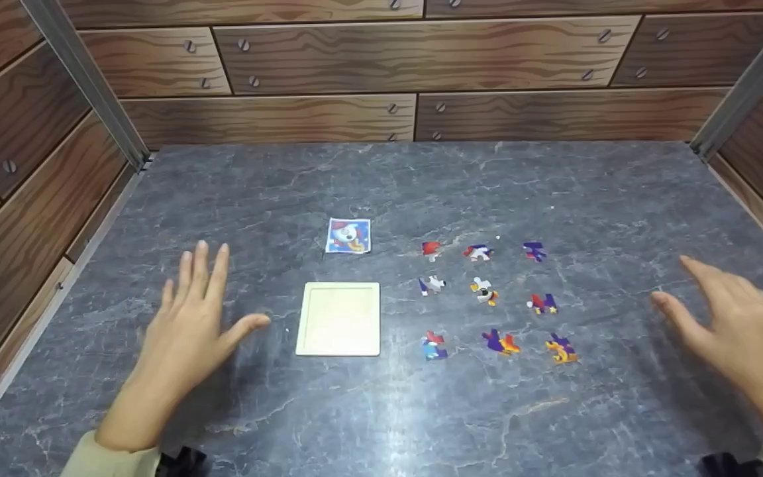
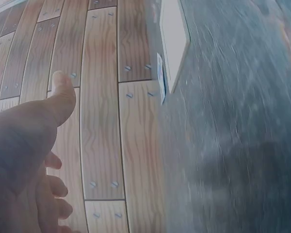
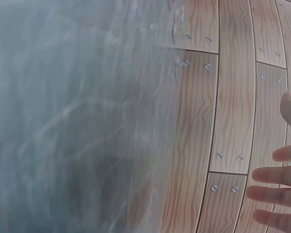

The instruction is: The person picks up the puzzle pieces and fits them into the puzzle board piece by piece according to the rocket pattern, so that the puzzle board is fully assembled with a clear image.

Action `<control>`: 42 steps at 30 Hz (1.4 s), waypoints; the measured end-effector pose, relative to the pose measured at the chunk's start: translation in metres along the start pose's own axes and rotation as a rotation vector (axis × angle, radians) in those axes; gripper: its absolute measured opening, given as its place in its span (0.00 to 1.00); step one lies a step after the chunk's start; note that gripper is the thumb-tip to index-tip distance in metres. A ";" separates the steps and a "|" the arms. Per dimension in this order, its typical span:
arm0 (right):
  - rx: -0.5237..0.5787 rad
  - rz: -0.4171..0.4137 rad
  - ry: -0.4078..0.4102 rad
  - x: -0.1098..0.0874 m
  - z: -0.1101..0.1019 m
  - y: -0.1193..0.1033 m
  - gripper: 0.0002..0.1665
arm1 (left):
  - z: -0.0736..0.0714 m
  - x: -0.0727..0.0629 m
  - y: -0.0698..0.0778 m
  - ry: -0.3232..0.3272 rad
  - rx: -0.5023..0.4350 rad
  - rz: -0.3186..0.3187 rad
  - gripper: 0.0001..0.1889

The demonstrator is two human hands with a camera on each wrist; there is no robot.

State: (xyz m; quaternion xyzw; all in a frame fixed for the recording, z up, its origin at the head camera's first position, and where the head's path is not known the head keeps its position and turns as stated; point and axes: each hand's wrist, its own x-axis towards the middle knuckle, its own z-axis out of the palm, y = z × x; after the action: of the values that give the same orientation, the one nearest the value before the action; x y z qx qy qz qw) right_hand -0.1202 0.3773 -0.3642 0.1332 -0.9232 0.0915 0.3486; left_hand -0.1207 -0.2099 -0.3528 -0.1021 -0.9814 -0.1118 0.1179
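Note:
My left hand [image 1: 189, 318] hovers over the left side of the table, fingers straight and thumb spread, holding nothing. To its right lies a pale, square puzzle tray [image 1: 340, 319] with a raised rim. Behind the tray is a small picture card [image 1: 348, 236] of a white cartoon dog in red. Several loose jigsaw pieces, among them a red one [image 1: 430, 249], a white-and-black one [image 1: 484, 291] and a purple-orange one [image 1: 561, 349], lie in three rows right of the tray. My right hand [image 1: 739, 324] is held apart from them at the right, fingers extended, with nothing in it.
The grey marbled table [image 1: 255, 411] is bordered by wood-patterned panels [image 1: 421, 56] at the back and both sides. Metal posts [image 1: 90, 86] stand at the back corners. Dark straps [image 1: 183, 462] show near both wrists.

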 end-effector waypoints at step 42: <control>0.416 -0.057 -0.131 0.061 0.061 -0.082 0.22 | 0.064 0.020 0.005 -0.451 -0.511 0.084 0.45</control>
State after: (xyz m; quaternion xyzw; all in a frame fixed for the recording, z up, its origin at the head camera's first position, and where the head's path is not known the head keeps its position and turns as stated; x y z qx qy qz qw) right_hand -0.1770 0.2729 -0.3626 0.2337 -0.9011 0.2612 0.2554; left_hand -0.1516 -0.1861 -0.4071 -0.1908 -0.9180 -0.3236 -0.1268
